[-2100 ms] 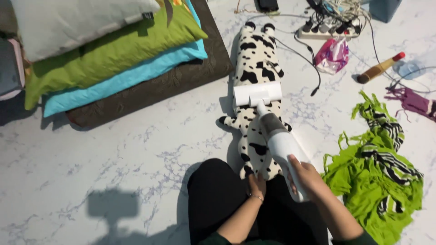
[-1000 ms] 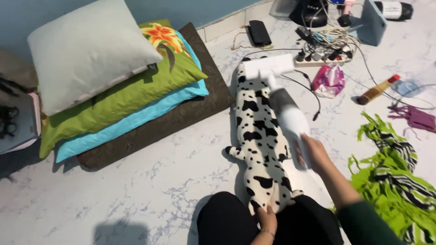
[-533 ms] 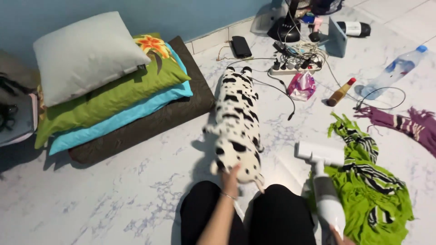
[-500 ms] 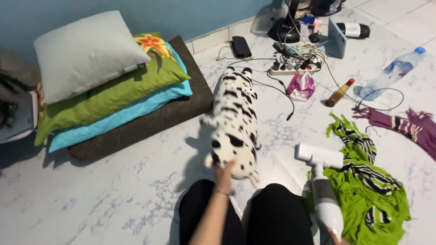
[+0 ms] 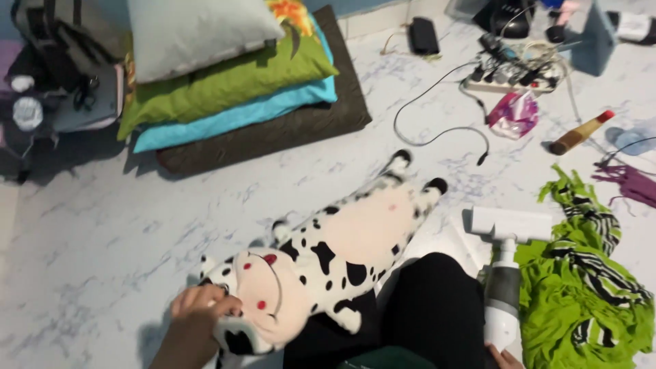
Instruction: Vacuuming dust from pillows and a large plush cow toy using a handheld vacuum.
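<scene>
Left hand point(image 5: 198, 311) is closed on the head of the plush cow point(image 5: 321, 263), lying belly-up on the floor point(image 5: 102, 225); soft and light, it is best held there. Right hand point(image 5: 504, 357) holds the handheld vacuum point(image 5: 504, 287).

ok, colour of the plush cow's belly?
Pale cream-pink, edged by white with black spots, on the plush cow; the head view shows it.
</scene>
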